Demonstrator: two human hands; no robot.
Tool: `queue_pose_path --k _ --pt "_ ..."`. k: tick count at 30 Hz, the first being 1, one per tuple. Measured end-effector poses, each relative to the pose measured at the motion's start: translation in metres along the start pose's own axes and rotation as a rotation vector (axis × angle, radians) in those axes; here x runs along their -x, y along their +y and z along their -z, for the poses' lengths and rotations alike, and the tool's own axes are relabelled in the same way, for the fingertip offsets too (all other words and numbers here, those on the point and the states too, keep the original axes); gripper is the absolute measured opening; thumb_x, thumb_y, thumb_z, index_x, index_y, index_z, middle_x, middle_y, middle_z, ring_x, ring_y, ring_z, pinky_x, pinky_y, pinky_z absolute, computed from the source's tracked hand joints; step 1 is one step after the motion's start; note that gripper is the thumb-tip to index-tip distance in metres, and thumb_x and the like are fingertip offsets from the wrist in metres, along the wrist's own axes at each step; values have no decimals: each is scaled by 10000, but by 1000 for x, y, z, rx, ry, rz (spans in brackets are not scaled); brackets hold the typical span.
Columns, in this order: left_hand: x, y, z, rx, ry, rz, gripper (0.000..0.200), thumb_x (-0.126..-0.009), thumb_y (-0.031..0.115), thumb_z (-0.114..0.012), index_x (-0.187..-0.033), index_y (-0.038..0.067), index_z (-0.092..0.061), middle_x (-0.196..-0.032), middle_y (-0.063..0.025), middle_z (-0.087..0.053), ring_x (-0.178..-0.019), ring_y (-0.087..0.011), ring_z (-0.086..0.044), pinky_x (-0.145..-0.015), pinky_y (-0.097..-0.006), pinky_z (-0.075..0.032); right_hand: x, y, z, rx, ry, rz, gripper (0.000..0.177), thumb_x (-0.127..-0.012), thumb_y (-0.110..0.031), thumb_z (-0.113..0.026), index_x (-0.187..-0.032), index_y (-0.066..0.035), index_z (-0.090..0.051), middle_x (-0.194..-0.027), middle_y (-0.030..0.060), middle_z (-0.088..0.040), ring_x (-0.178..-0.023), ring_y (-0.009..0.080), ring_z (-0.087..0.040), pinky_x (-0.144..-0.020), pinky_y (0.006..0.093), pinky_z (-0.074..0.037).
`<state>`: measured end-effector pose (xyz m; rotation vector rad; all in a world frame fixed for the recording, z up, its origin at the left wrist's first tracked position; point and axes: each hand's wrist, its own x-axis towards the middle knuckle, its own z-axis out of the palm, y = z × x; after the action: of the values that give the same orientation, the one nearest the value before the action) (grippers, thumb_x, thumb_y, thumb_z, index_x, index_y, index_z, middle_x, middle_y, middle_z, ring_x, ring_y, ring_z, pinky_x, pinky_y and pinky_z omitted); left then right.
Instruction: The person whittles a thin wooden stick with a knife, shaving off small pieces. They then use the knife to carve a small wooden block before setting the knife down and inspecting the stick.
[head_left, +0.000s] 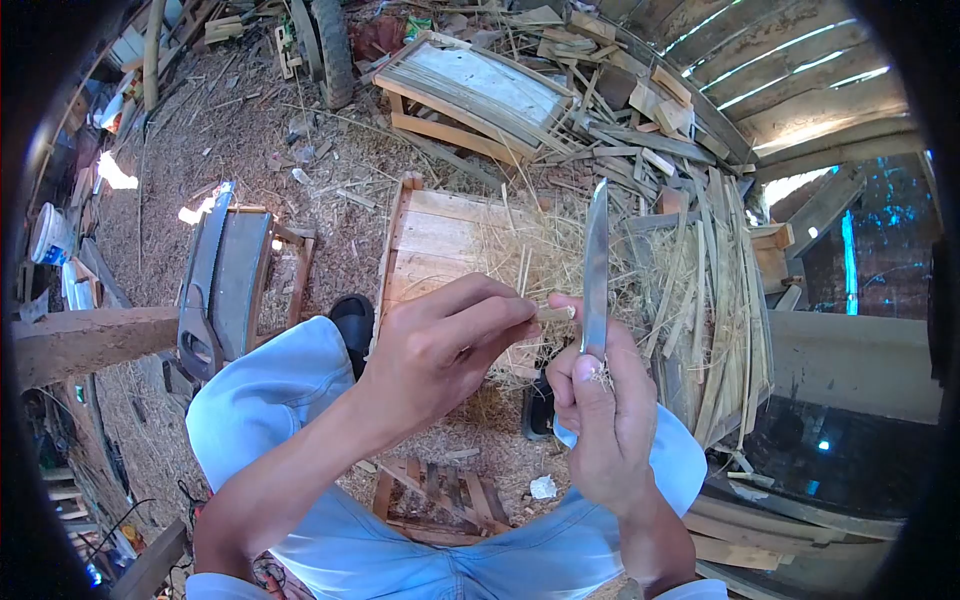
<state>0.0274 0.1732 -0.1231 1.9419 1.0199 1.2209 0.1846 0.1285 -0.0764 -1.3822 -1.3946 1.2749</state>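
Observation:
My right hand (605, 420) is closed around the lower end of a knife (596, 255), its bright blade pointing up and away from me, the thumb pressed near the blade's base. Pale shavings cling by that thumb. My left hand (450, 340) is closed, fingers pinched on a short pale wooden strip (555, 314) that sticks out to the right toward the blade. The rest of the strip is hidden by the fingers. A fingertip of my right hand lies close to the strip's end. Below both hands is a low slatted wooden bench (435, 240) with curly shavings (535, 235) over its right part.
A bundle of long split strips (715, 310) lies on the right. At the left, a handsaw (203, 280) rests on a small dark-topped stool (240, 270). Ahead stands a wooden frame with a pale top (490, 80), beside heaped scrap wood (650, 110). A white bucket (52, 235) sits far left.

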Motion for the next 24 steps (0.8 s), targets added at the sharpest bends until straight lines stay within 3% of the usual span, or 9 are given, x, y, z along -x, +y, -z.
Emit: queue_pose_path --k 8,19,24 --pt "1 -2 -1 -12 0 5 166 -764 11 -688 -921 42 -645 -842 -85 -635 -688 -241 -638 -558 -315 -507 -1 3 0 145 -4 46 358 -973 -195 -340 -1250 8 -441 -634 -14 -428 -521 31 -346 -458 193 -271" --pt "1 1 0 39 -65 49 291 -786 -41 -626 -1051 80 -632 -882 -107 -643 -731 -281 -639 -590 -342 -508 0 5 0 161 -14 64 358 -975 -194 -358 -1264 5 -428 -645 -7 -451 -545 35 -369 -489 189 -304" --pt "1 4 0 4 -76 88 284 -744 -88 -650 -999 35 -631 -915 -116 -665 -788 -259 -669 -629 -310 -530 0 5 0 159 -2 68 362 -974 -192 -362 -1265 16 -419 -644 -8 -453 -545 34 -372 -489 189 -308"
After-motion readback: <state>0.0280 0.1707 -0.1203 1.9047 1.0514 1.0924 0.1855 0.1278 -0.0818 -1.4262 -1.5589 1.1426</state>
